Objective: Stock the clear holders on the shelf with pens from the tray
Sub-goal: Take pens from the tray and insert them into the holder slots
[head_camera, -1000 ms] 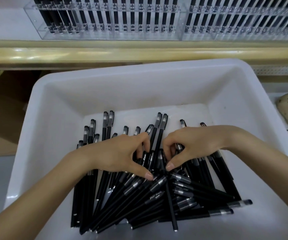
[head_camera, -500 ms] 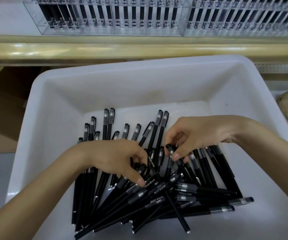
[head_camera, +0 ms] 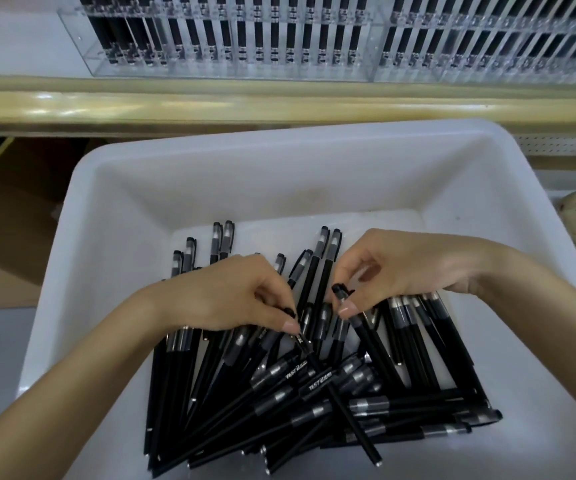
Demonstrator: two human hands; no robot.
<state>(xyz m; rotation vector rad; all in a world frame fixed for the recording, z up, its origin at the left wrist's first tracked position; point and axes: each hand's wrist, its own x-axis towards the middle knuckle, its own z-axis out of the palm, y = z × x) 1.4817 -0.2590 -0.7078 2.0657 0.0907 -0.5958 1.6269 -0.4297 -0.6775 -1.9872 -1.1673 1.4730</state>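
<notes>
Left grip (head_camera: pixel 238 296) pinches a black pen (head_camera: pixel 361 434) near its cap; right grip (head_camera: pixel 400 268), a second pen (head_camera: pixel 361 325), presumably teasing singles from the tray (head_camera: pixel 279 147).

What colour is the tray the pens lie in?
White; the tray shows plainly in the head view.
</notes>
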